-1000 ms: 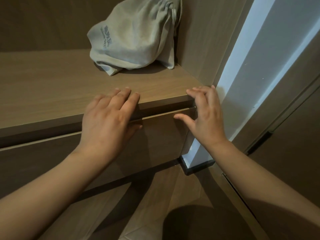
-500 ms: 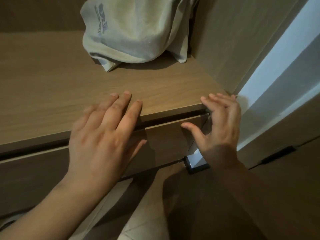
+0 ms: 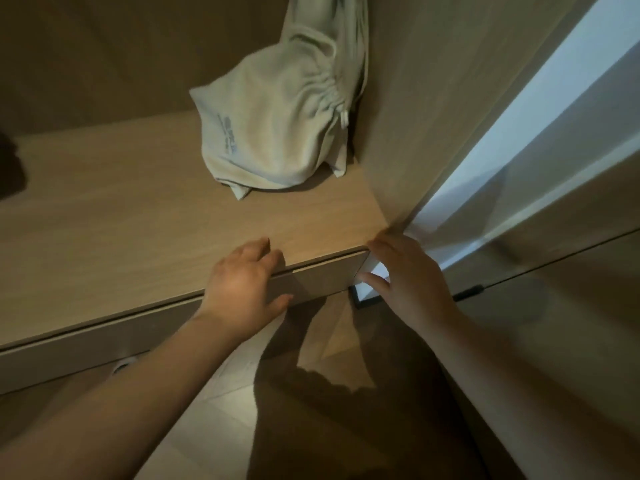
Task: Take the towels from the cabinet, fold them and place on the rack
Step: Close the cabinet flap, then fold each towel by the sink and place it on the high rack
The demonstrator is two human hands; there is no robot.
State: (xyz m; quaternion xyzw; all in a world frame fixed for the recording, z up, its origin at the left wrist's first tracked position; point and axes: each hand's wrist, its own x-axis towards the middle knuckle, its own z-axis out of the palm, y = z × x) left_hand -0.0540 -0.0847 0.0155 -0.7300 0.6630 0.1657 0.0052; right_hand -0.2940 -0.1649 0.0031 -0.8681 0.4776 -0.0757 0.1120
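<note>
Now pale-wood cabinet drawer [image 3: 322,278] flush under shelf [image 3: 138,220]; left hand [image 3: 242,289], right hand [image 3: 412,282] loosely spread at edge.

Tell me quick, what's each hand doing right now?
Left hand: open, fingers on the shelf edge, thumb on the drawer front.
Right hand: open, fingers at the drawer front's right end, holding nothing.

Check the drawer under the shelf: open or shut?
Shut, as far as shows: the drawer front sits flush under the shelf edge, only a thin dark seam between. Left hand and right hand rest at that edge.
</note>
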